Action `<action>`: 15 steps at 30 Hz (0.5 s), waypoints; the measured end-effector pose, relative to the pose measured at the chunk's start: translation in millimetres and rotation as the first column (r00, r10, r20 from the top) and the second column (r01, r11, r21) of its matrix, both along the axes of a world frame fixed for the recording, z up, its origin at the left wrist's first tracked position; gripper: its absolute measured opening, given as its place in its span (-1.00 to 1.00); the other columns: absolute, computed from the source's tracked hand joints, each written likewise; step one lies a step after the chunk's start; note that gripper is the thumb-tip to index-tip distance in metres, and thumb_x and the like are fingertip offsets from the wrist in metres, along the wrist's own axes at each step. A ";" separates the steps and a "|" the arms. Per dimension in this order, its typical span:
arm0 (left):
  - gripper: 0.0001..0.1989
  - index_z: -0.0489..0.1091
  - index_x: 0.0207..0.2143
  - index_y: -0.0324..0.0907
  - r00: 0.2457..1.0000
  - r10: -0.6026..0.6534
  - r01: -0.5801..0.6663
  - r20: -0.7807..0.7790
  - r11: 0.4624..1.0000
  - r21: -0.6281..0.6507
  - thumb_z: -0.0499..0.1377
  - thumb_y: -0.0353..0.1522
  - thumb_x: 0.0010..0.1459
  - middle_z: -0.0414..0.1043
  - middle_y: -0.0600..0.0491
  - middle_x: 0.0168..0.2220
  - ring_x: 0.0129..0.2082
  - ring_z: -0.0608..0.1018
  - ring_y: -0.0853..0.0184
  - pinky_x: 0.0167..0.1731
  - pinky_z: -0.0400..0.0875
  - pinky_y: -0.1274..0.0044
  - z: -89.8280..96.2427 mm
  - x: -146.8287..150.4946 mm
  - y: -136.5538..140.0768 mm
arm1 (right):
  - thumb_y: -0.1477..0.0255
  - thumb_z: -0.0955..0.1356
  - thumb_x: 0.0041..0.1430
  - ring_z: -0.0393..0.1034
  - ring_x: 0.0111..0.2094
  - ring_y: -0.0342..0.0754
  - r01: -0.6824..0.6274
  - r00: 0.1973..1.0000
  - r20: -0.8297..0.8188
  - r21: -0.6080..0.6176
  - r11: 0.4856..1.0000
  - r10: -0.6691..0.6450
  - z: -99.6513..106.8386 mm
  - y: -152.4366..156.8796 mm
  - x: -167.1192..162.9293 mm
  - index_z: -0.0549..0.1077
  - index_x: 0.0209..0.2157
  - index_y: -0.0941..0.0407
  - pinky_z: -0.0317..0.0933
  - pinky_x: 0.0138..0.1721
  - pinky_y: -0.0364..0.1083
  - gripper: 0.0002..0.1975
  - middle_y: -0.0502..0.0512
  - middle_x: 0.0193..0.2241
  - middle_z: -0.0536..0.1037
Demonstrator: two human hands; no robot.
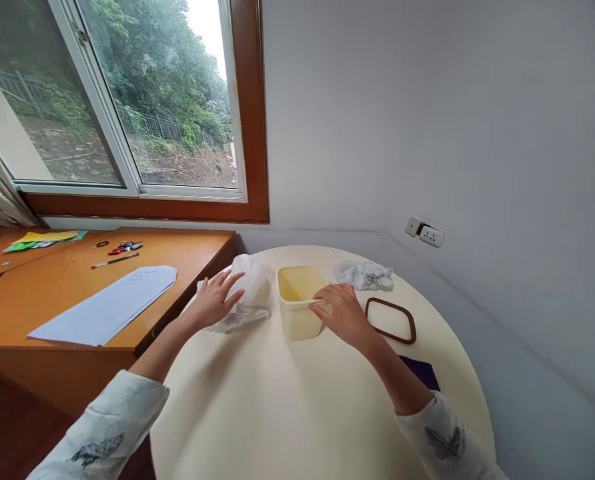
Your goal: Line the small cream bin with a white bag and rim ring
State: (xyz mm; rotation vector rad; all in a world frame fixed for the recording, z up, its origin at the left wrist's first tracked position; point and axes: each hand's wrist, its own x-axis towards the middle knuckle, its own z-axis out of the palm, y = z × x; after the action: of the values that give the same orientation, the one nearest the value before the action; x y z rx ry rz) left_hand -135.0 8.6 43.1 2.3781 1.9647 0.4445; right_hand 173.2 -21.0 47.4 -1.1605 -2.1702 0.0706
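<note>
A pale yellow bin (pixel 300 321) stands upright on the round cream table (pixel 267 413). My right hand (pixel 345 312) grips its right rim, thumb outside and fingers over the edge. To the left, my left hand (pixel 215 301) is open with fingers spread, just in front of a crumpled translucent white plastic bag (pixel 252 290); whether it touches the bag I cannot tell. Right of the bin lies a brown rounded rectangular ring (pixel 411 327), flat on the table. The inside of the bin shows only in part.
Behind the ring is another crumpled whitish plastic bag (pixel 370 275). A dark purple cloth-like piece (pixel 421 372) lies partly under my right forearm. On the left, a wooden desk (pixel 197 257) bears papers (pixel 112 303), a pen (pixel 115 261) and small items. A wall with a socket (pixel 431 235) rises behind.
</note>
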 end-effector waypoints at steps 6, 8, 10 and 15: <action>-0.45 0.01 0.18 -0.11 0.997 0.046 -0.061 -0.067 0.972 -0.227 -0.22 -0.12 0.19 0.02 -0.23 0.19 0.21 0.06 0.03 0.06 -0.08 0.06 -73.7 -4.2 16.5 | 0.36 0.27 0.14 0.35 -0.25 -0.06 0.038 0.999 0.013 0.046 0.998 -0.038 -3.5 2.4 -2.9 0.41 -0.37 0.08 -0.02 -0.03 0.02 -0.88 0.04 -0.34 0.52; -0.44 0.06 0.16 -0.16 0.996 0.043 -0.059 -0.072 0.971 -0.231 -0.18 -0.12 0.17 0.07 -0.28 0.17 0.19 0.11 0.00 0.05 -0.04 0.07 -84.8 -3.7 16.1 | 0.36 0.27 0.14 0.35 -0.25 -0.06 0.046 0.999 0.012 0.059 0.997 -0.047 -5.0 3.6 -3.6 0.41 -0.37 0.08 -0.03 -0.02 0.03 -0.88 0.04 -0.35 0.52; -0.43 0.07 0.15 -0.18 0.996 0.046 -0.061 -0.075 0.973 -0.222 -0.15 -0.11 0.15 0.07 -0.30 0.16 0.17 0.13 -0.03 0.04 -0.03 0.06 -85.8 -2.2 15.4 | 0.36 0.27 0.14 0.35 -0.26 -0.05 0.049 0.999 0.007 0.071 0.996 -0.049 -6.1 4.5 -4.2 0.41 -0.37 0.08 -0.04 -0.01 0.03 -0.88 0.04 -0.36 0.52; -0.46 0.12 0.12 -0.11 0.995 0.057 -0.067 -0.084 0.992 -0.111 -0.09 -0.11 0.12 0.07 -0.24 0.15 0.13 0.18 -0.08 0.02 0.02 0.08 -58.3 8.3 13.4 | 0.35 0.27 0.15 0.35 -0.27 -0.05 0.064 0.998 0.016 0.075 0.995 -0.065 -7.4 4.8 -4.4 0.41 -0.36 0.09 0.01 -0.05 0.00 -0.87 0.06 -0.36 0.52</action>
State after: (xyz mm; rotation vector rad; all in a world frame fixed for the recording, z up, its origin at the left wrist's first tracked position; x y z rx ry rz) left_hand -126.7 21.9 -15.2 2.3061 2.0423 0.2337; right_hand 168.8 -16.3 40.0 -1.1926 -2.1312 -0.0488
